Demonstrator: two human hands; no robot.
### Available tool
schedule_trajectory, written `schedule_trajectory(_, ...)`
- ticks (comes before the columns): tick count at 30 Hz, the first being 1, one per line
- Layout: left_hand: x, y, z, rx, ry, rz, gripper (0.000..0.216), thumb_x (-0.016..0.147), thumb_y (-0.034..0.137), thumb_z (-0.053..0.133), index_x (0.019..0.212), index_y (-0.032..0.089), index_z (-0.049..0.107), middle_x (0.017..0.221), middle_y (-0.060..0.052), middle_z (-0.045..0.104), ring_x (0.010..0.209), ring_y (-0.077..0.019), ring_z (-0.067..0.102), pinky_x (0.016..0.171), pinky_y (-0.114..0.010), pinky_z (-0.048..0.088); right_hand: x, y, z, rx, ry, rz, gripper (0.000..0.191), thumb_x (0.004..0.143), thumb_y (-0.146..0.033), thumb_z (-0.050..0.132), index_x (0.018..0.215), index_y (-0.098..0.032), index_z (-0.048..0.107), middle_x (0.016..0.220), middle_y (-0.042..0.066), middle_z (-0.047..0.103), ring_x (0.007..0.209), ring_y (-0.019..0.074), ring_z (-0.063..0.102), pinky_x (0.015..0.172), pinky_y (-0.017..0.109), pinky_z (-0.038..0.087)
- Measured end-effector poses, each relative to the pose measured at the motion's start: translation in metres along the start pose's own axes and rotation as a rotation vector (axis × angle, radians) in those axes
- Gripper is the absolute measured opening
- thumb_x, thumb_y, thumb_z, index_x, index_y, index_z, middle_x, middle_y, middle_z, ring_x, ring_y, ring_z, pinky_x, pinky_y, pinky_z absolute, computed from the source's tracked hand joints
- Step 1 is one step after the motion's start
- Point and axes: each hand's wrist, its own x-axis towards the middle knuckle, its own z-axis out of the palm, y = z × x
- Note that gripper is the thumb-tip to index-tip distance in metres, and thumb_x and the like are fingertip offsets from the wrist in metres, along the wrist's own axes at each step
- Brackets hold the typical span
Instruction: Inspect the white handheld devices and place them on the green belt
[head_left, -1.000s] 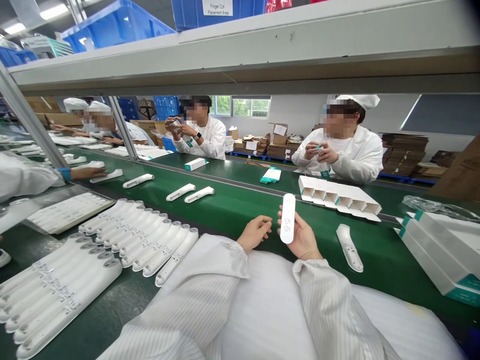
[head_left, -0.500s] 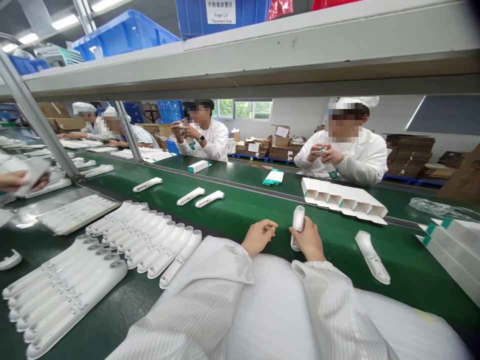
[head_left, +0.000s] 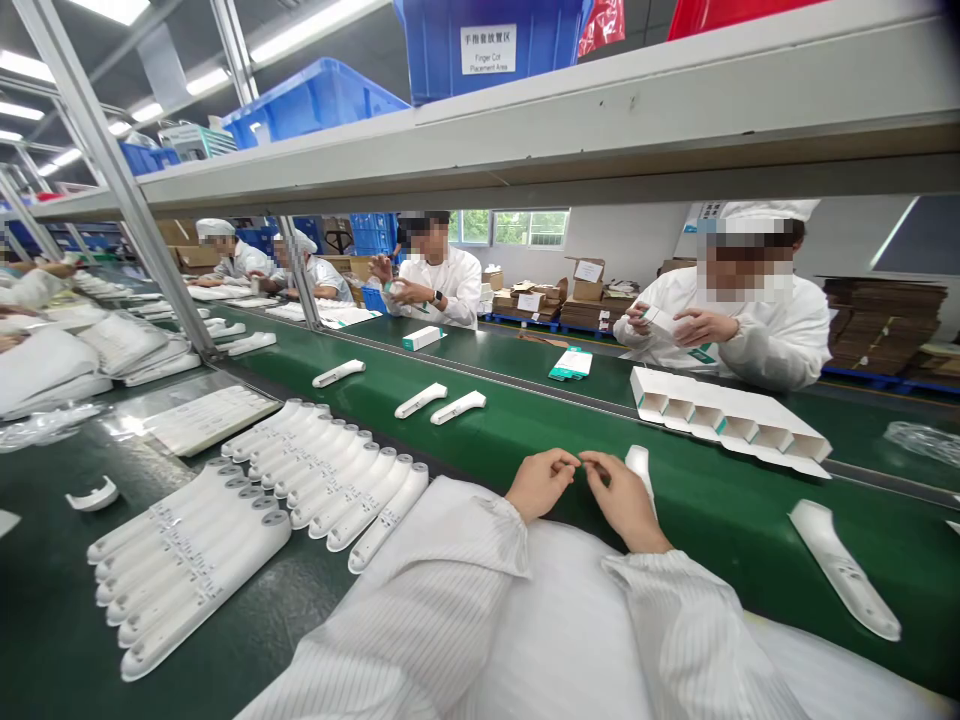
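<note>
My left hand (head_left: pixel 541 484) and my right hand (head_left: pixel 624 498) meet fingertip to fingertip above the green belt (head_left: pixel 517 432). Both are closed in a pinch; whatever lies between the fingertips, if anything, is too small to make out. Just behind my right hand stands out a white plastic shell (head_left: pixel 639 462), partly hidden by the hand and lying on the belt. Another curved white shell (head_left: pixel 846 570) rests farther right. To the left, two similar shells (head_left: pixel 421 400) lie side by side, with a third white shell (head_left: pixel 339 374) beyond them.
Rows of white shells (head_left: pixel 206 560) cover the bench at left, near a small white curved part (head_left: pixel 93 495). A white carton with compartments (head_left: pixel 731 410) stands across the belt, beside flat green-white boxes (head_left: pixel 571 363). Co-workers (head_left: pixel 724 320) sit opposite. A shelf (head_left: pixel 525 150) runs overhead.
My right hand has let go of the white shell, which now lies behind it, and has moved to meet my left fingertips. The view has shifted; the co-worker opposite now handles a white box.
</note>
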Motion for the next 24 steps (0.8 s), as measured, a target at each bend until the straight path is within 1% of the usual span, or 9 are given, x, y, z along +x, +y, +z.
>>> schedule_trajectory(2, 0.002, -0.002, -0.004, 0.075, 0.018, 0.022, 0.022, 0.078, 0.022, 0.046, 0.088, 0.017, 0.064, 0.070, -0.002, 0.061, 0.062, -0.0115, 0.053, 0.063, -0.024, 0.043, -0.002, -0.005, 0.005, 0.113, -0.097, -0.035, 0.028, 0.077, -0.025, 0.040, 0.092, -0.023, 0.063, 0.089, 0.003, 0.067, 0.076, 0.0190, 0.060, 0.073, 0.032, 0.045)
schedule_trajectory(5, 0.007, -0.005, -0.015, 0.230, 0.081, 0.065, 0.022, 0.078, 0.020, 0.046, 0.092, 0.018, 0.063, 0.079, -0.004, 0.062, 0.071, -0.0143, 0.055, 0.073, -0.028, 0.044, -0.004, -0.008, 0.007, 0.163, -0.194, -0.061, 0.024, 0.075, -0.025, 0.043, 0.084, -0.025, 0.065, 0.084, 0.001, 0.069, 0.072, 0.0191, 0.061, 0.071, 0.032, 0.044)
schedule_trajectory(7, 0.011, -0.008, -0.028, 0.358, 0.183, 0.100, 0.026, 0.077, 0.019, 0.048, 0.100, 0.018, 0.060, 0.093, -0.007, 0.060, 0.087, -0.0182, 0.054, 0.084, -0.032, 0.042, -0.005, -0.008, 0.006, 0.177, -0.212, -0.045, 0.024, 0.075, -0.027, 0.044, 0.084, -0.024, 0.066, 0.085, 0.001, 0.069, 0.074, 0.0192, 0.062, 0.072, 0.032, 0.044)
schedule_trajectory(9, 0.016, -0.014, -0.046, 0.470, 0.323, 0.086, 0.036, 0.076, 0.018, 0.050, 0.112, 0.018, 0.054, 0.112, -0.010, 0.054, 0.108, -0.0228, 0.046, 0.095, -0.037, 0.036, -0.005, -0.007, 0.005, 0.184, -0.210, -0.013, 0.025, 0.076, -0.030, 0.043, 0.086, -0.024, 0.066, 0.085, 0.002, 0.069, 0.075, 0.0195, 0.062, 0.072, 0.032, 0.045)
schedule_trajectory(11, 0.020, -0.021, -0.066, 0.532, 0.458, -0.032, 0.045, 0.077, 0.017, 0.049, 0.122, 0.014, 0.045, 0.128, -0.014, 0.043, 0.121, -0.0264, 0.035, 0.100, -0.039, 0.030, -0.005, -0.006, 0.005, 0.194, -0.214, 0.001, 0.026, 0.077, -0.031, 0.043, 0.087, -0.024, 0.066, 0.086, 0.003, 0.069, 0.077, 0.0199, 0.063, 0.073, 0.032, 0.045)
schedule_trajectory(14, 0.024, -0.031, -0.092, 0.481, 0.590, -0.325, 0.054, 0.080, 0.015, 0.045, 0.132, 0.010, 0.032, 0.140, -0.018, 0.027, 0.131, -0.0291, 0.022, 0.101, -0.042, 0.026, -0.004, -0.005, 0.005, 0.199, -0.217, -0.007, 0.026, 0.077, -0.032, 0.043, 0.086, -0.025, 0.066, 0.087, 0.003, 0.069, 0.078, 0.0203, 0.063, 0.072, 0.032, 0.046)
schedule_trajectory(17, 0.026, -0.038, -0.104, 0.352, 0.550, -0.515, 0.053, 0.080, 0.014, 0.044, 0.132, 0.010, 0.031, 0.140, -0.020, 0.028, 0.131, -0.0305, 0.021, 0.101, -0.043, 0.025, -0.005, -0.006, 0.005, 0.195, -0.214, -0.009, 0.026, 0.077, -0.032, 0.043, 0.085, -0.025, 0.066, 0.087, 0.003, 0.069, 0.078, 0.0203, 0.063, 0.072, 0.032, 0.046)
schedule_trajectory(21, 0.028, -0.039, -0.099, 0.222, 0.445, -0.548, 0.034, 0.076, 0.011, 0.048, 0.110, 0.011, 0.051, 0.126, -0.020, 0.047, 0.126, -0.0321, 0.032, 0.094, -0.039, 0.032, -0.006, -0.010, 0.002, 0.207, -0.218, -0.013, 0.025, 0.077, -0.032, 0.043, 0.085, -0.025, 0.066, 0.089, 0.003, 0.069, 0.079, 0.0202, 0.062, 0.071, 0.032, 0.045)
schedule_trajectory(24, 0.028, -0.034, -0.087, 0.045, 0.351, -0.568, 0.020, 0.078, 0.014, 0.047, 0.095, 0.010, 0.056, 0.111, -0.020, 0.057, 0.110, -0.0285, 0.051, 0.076, -0.030, 0.042, -0.005, -0.010, 0.002, 0.224, -0.206, -0.005, 0.024, 0.077, -0.032, 0.044, 0.084, -0.025, 0.067, 0.086, 0.003, 0.069, 0.078, 0.0203, 0.062, 0.071, 0.032, 0.045)
